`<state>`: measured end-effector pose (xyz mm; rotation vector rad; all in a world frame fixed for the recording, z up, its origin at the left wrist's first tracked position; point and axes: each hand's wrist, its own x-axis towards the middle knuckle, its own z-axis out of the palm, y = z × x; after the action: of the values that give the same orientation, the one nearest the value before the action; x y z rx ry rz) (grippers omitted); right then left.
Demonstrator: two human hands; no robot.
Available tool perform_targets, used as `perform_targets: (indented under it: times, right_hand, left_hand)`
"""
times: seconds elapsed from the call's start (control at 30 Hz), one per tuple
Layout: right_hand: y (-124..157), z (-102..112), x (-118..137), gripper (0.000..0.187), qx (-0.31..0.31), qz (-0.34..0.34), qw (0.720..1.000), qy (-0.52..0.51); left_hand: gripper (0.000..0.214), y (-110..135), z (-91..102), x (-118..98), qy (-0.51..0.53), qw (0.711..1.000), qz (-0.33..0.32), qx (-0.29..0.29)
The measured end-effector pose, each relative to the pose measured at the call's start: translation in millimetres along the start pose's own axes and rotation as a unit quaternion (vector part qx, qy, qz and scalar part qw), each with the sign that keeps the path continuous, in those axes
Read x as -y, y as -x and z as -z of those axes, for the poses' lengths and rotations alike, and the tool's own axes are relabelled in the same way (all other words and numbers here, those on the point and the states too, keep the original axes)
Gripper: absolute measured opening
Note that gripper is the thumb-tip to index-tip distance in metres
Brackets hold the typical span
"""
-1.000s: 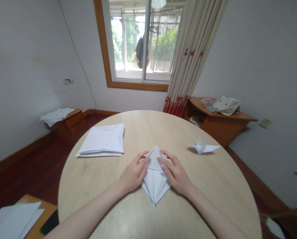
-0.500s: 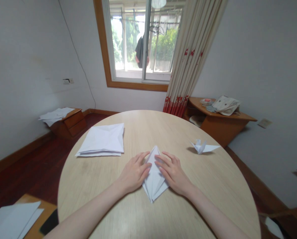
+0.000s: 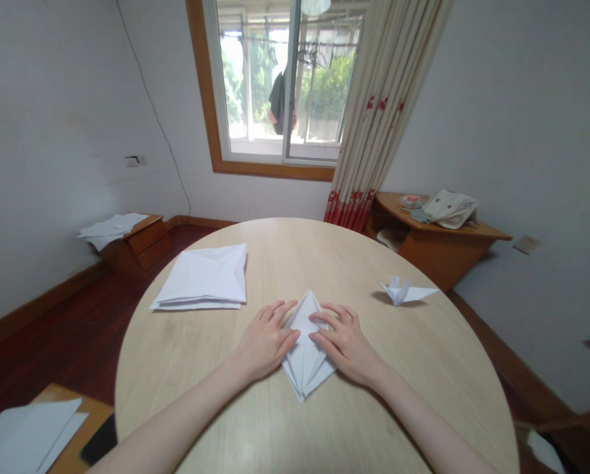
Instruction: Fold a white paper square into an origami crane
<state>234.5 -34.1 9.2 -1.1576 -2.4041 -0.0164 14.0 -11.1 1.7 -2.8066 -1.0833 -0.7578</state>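
A white, kite-shaped folded paper [image 3: 305,345] lies on the round wooden table [image 3: 413,368], its long point toward me. My left hand [image 3: 265,342] rests flat on its left edge, fingers stretched out. My right hand [image 3: 343,342] presses flat on its right edge, fingers spread. Both index fingers nearly meet at the paper's centre line.
A stack of creased white sheets [image 3: 203,278] lies at the table's left. A small finished paper crane [image 3: 403,289] stands at the right. Low wooden cabinets stand by both walls; more paper [image 3: 23,434] lies on a stand at the lower left.
The upper flap that stood raised has been pressed down flat. Both hands slid a little inward and toward me along the paper.
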Motion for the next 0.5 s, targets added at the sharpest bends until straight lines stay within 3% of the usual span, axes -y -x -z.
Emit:
perform_targets:
  times: [0.5]
  right_hand:
    - [-1.6, 0.0, -4.5, 0.028, -0.012, 0.005, 1.000, 0.001]
  left_hand:
    - [0.032, -2.9, 2.2, 1.7, -0.077, 0.996, -0.011, -0.040]
